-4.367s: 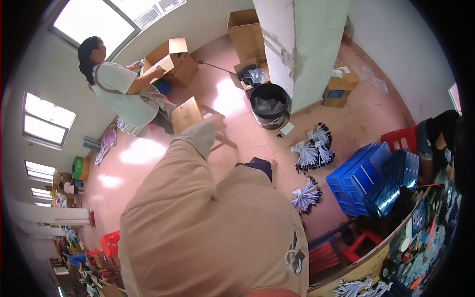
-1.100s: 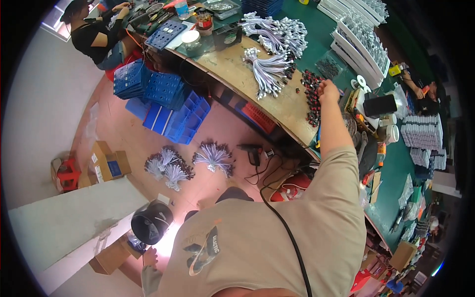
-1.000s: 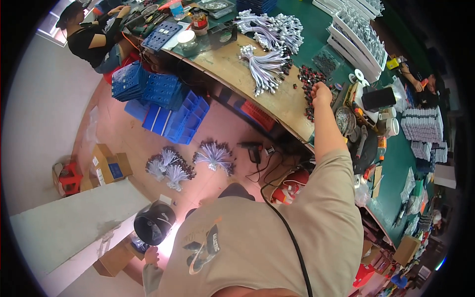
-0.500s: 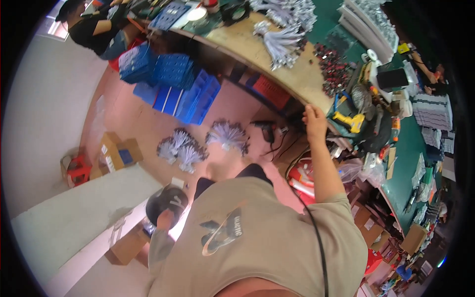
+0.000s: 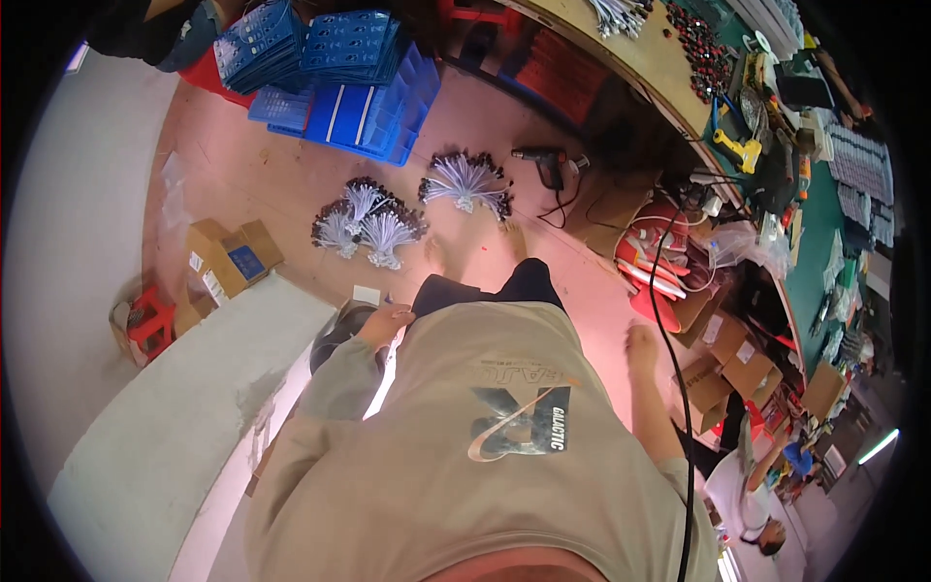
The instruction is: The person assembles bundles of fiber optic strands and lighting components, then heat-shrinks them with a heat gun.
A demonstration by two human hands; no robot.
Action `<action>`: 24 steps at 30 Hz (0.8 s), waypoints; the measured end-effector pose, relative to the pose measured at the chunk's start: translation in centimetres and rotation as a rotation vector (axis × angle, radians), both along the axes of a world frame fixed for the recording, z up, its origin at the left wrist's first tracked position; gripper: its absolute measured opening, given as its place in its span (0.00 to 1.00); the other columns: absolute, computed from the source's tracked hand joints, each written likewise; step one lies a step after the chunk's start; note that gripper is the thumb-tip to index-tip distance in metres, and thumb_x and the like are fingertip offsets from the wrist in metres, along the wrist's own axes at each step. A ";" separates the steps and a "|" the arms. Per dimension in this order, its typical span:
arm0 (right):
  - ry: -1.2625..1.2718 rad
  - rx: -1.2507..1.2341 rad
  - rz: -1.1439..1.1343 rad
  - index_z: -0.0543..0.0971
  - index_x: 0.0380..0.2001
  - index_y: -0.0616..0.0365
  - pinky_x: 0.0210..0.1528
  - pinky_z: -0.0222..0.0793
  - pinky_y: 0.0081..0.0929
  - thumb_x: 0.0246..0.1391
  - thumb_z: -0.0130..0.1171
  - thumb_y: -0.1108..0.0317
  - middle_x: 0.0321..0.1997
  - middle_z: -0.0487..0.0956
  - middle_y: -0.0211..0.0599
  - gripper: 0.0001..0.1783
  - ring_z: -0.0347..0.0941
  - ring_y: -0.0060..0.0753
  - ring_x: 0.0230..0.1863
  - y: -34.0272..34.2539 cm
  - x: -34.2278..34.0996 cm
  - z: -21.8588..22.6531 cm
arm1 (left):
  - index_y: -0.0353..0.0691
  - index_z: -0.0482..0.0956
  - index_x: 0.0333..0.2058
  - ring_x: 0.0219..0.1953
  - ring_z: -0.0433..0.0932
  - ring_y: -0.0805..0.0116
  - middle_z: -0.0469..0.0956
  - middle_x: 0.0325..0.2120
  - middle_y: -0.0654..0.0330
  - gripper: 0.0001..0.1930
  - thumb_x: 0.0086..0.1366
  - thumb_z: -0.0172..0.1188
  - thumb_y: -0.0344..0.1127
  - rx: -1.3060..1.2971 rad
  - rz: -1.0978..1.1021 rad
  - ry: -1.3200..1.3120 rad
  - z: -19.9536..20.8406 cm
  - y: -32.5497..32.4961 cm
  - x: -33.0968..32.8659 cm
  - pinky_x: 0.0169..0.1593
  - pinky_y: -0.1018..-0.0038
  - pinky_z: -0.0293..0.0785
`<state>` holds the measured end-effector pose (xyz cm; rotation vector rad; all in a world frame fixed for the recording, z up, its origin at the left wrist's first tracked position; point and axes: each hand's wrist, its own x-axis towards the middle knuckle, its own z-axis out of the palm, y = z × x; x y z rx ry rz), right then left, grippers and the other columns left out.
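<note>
My left hand [image 5: 386, 325] is at the left edge of my dark shorts [image 5: 448, 296], its fingers bent together; whatever they hold, if anything, is hidden. Just beside it, a black round seat [image 5: 335, 341] is partly covered by my sleeve. My right hand [image 5: 640, 344] hangs low on the right, over the pink floor, and its fingers are too smeared to read. Ahead of my feet lie bundles of white cables with dark ends: a clustered group [image 5: 373, 228] and a single fanned bundle [image 5: 465, 186]. A dark heat gun [image 5: 549, 167] rests right of them.
Blue plastic bins [image 5: 364, 126] stand far left. An opened carton [image 5: 231, 260] and red stool [image 5: 150, 325] are at left, behind a pale ledge [image 5: 194, 388]. A workbench [image 5: 659, 68] carries a yellow tool [image 5: 742, 152]. A black cable [image 5: 684, 417] hangs at right, near cartons [image 5: 727, 354].
My right hand has left the bench edge and dropped lower. My left hand has come off the black seat to my shorts. The view has shifted, with the bench now farther up and right.
</note>
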<state>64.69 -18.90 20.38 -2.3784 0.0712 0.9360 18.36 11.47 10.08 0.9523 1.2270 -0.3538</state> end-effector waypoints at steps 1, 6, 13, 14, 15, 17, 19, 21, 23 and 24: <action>0.049 0.030 0.110 0.79 0.29 0.56 0.22 0.63 0.22 0.63 0.57 0.54 0.18 0.72 0.26 0.17 0.66 0.18 0.19 -1.3 -2.1 -1.0 | 0.32 0.78 0.53 0.44 0.80 0.65 0.82 0.43 0.52 0.25 0.65 0.62 0.45 -0.030 -0.099 -0.053 0.1 0.0 0.5 0.47 0.71 0.74; 0.003 -0.038 0.548 0.80 0.49 0.60 0.55 0.72 0.35 0.57 0.62 0.52 0.50 0.81 0.47 0.24 0.77 0.44 0.53 2.3 -9.2 -3.7 | 0.36 0.81 0.49 0.42 0.81 0.62 0.84 0.38 0.52 0.20 0.64 0.61 0.44 0.146 -0.303 0.022 1.6 -0.8 1.2 0.46 0.69 0.75; 0.251 -0.053 0.827 0.83 0.42 0.57 0.55 0.71 0.39 0.58 0.57 0.53 0.49 0.80 0.48 0.19 0.77 0.49 0.52 3.6 -6.9 -7.6 | 0.36 0.80 0.41 0.33 0.80 0.68 0.81 0.29 0.57 0.12 0.65 0.61 0.38 0.193 -0.277 0.210 5.8 -3.7 3.6 0.40 0.73 0.75; 0.238 -0.033 0.868 0.83 0.41 0.56 0.54 0.71 0.40 0.58 0.57 0.54 0.48 0.81 0.49 0.18 0.76 0.50 0.51 3.8 -6.2 -7.6 | 0.36 0.80 0.41 0.33 0.80 0.68 0.81 0.29 0.57 0.12 0.65 0.61 0.38 0.195 -0.272 0.223 6.1 -4.5 3.7 0.40 0.73 0.75; 0.224 -0.015 0.907 0.83 0.39 0.56 0.53 0.71 0.40 0.58 0.56 0.56 0.46 0.81 0.49 0.16 0.76 0.52 0.50 3.9 -5.6 -7.4 | 0.35 0.80 0.40 0.35 0.80 0.65 0.82 0.30 0.55 0.12 0.65 0.61 0.39 0.197 -0.223 0.239 6.1 -5.3 3.8 0.42 0.70 0.74; 0.208 0.012 0.909 0.82 0.38 0.57 0.51 0.71 0.41 0.60 0.55 0.56 0.43 0.81 0.49 0.16 0.77 0.51 0.47 3.9 -4.6 -6.3 | 0.35 0.80 0.39 0.36 0.80 0.62 0.82 0.32 0.53 0.13 0.64 0.61 0.39 0.199 -0.168 0.259 6.0 -6.6 3.9 0.44 0.67 0.73; 0.298 -0.063 0.843 0.82 0.40 0.56 0.51 0.72 0.41 0.60 0.55 0.56 0.42 0.81 0.50 0.16 0.77 0.51 0.47 3.6 -3.6 -5.2 | 0.37 0.80 0.36 0.33 0.77 0.68 0.80 0.29 0.59 0.10 0.66 0.58 0.38 0.263 -0.144 0.189 5.7 -7.7 3.5 0.39 0.71 0.72; 0.331 -0.052 0.895 0.81 0.39 0.57 0.48 0.73 0.38 0.62 0.54 0.56 0.39 0.82 0.48 0.16 0.78 0.48 0.42 2.3 -2.4 -3.9 | 0.38 0.80 0.35 0.31 0.74 0.72 0.78 0.27 0.63 0.09 0.67 0.57 0.37 0.134 -0.091 0.169 7.3 -7.9 4.7 0.37 0.73 0.70; 0.369 -0.037 0.956 0.80 0.39 0.59 0.45 0.74 0.36 0.63 0.54 0.57 0.36 0.83 0.45 0.16 0.80 0.44 0.38 1.4 -1.3 -2.9 | 0.40 0.79 0.33 0.30 0.72 0.76 0.76 0.26 0.67 0.08 0.67 0.56 0.36 0.008 -0.030 0.154 9.0 -8.5 5.0 0.35 0.75 0.68; 0.466 -0.010 0.898 0.80 0.38 0.59 0.42 0.74 0.34 0.64 0.53 0.58 0.34 0.82 0.41 0.15 0.78 0.38 0.36 0.9 -0.8 -2.5 | 0.41 0.79 0.33 0.29 0.70 0.78 0.74 0.25 0.69 0.08 0.68 0.55 0.37 -0.074 -0.046 0.122 9.5 -9.0 4.5 0.33 0.77 0.67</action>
